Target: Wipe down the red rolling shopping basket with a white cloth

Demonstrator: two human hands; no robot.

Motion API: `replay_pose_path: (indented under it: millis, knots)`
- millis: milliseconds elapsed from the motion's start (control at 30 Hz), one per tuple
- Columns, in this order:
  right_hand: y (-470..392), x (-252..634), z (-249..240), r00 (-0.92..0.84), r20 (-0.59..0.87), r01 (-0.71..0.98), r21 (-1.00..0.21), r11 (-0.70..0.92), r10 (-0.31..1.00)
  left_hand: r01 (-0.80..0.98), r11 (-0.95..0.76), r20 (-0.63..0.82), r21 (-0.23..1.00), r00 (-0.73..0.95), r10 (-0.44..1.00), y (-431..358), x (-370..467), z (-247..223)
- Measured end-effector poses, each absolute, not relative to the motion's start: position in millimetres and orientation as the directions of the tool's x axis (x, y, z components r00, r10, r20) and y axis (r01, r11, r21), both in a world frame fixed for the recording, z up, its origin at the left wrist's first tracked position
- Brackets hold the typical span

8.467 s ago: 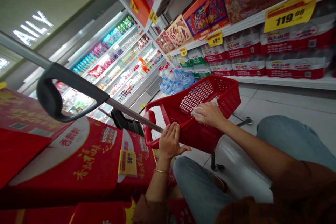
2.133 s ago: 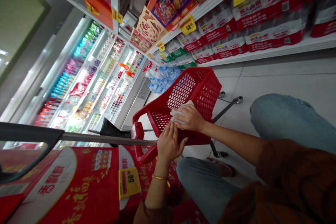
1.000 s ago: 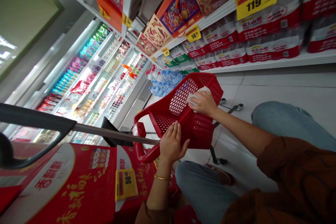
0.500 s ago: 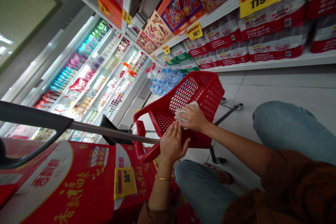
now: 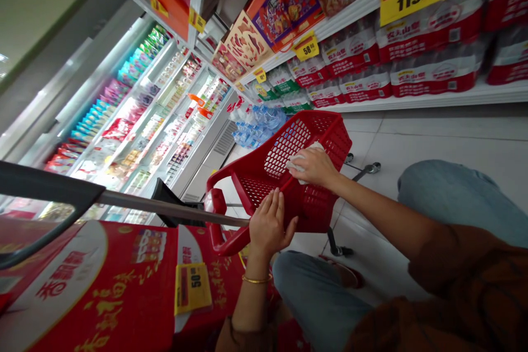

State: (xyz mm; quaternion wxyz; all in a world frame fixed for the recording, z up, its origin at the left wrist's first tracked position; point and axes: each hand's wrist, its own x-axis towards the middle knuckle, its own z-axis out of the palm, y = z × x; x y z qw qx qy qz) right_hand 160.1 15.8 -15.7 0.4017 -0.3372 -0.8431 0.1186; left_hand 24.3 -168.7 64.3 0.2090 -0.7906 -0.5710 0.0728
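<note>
A red plastic shopping cart (image 5: 313, 206) with a perforated basket stands on the floor in front of me, its handle end to the left. My right hand (image 5: 317, 166) is closed round a crumpled whitish cloth (image 5: 296, 164) and presses it on the basket's near rim. Lower left of it, my left hand (image 5: 270, 224) lies on the same rim, fingers stretched out and holding nothing. The two hands are apart. Part of the cloth is hidden beneath my right fingers.
Red cartons (image 5: 136, 286) are stacked at lower left, with a metal bar (image 5: 177, 204) crossing above them. Shelves of packed water bottles (image 5: 363, 88) run along the upper right. A lit display fridge (image 5: 136, 126) stands at left. Large water bottles (image 5: 258, 126) sit behind the cart.
My right hand has slid with the cloth along the rim to the right, away from my left hand. The left hand has stayed nearly in place on the rim.
</note>
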Motion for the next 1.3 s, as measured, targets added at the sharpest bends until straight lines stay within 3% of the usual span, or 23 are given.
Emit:
replay_pose_path:
  millis: [733,1033,1300]
  knots:
    - [42,186,3,-0.56,0.371,0.632,-0.386,0.671,0.741,0.867,-0.334,0.222,-0.371,0.432,0.874,-167,5,64]
    - [22,183,-9,-0.477,0.447,0.633,-0.423,0.648,0.757,0.869,-0.352,0.244,-0.348,0.447,0.861,-173,-10,65]
    - [-1,181,-25,-0.384,0.606,0.605,-0.405,0.686,0.697,0.898,-0.328,0.295,-0.295,0.412,0.862,-185,-21,65]
